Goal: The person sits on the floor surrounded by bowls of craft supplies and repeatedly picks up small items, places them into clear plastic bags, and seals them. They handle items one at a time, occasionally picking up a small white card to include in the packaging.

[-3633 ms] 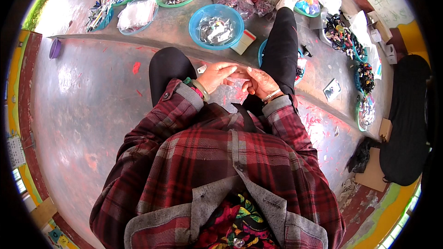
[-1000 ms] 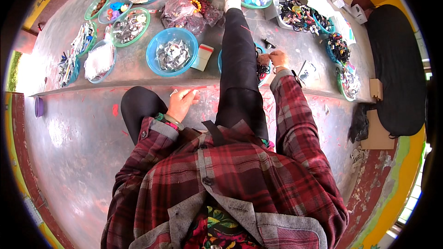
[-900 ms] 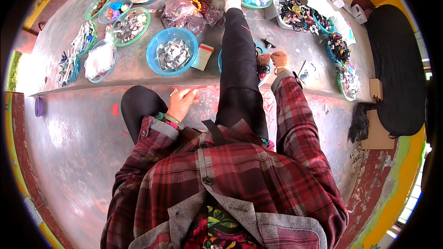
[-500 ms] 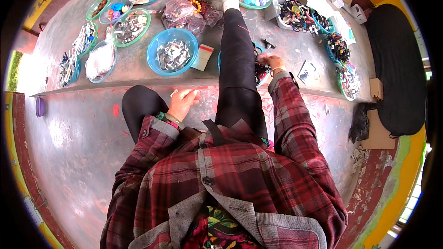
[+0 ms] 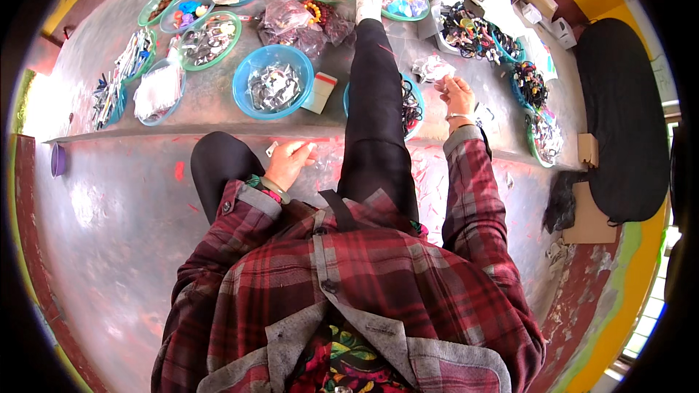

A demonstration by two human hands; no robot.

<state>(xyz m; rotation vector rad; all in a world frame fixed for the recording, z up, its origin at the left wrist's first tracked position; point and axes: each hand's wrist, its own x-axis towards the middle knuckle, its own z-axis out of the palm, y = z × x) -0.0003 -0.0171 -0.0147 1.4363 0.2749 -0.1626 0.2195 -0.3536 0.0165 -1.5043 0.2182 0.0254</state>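
Blue bowl (image 5: 273, 81) w/ silvery bits; left hand (image 5: 288, 162) loosely curled, empty; right hand (image 5: 457, 93) pinching small clear packet (image 5: 432, 67).

What the right hand (image 5: 456, 94) pinched was too small to tell; a leg hid half the blue bowl (image 5: 411, 105).

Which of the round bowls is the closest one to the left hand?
The big blue bowl of silvery bits, just beyond the left hand. The green-rimmed bowls lie farther away, up toward the left.

Two hands (image 5: 290, 164), several bowls (image 5: 273, 87)
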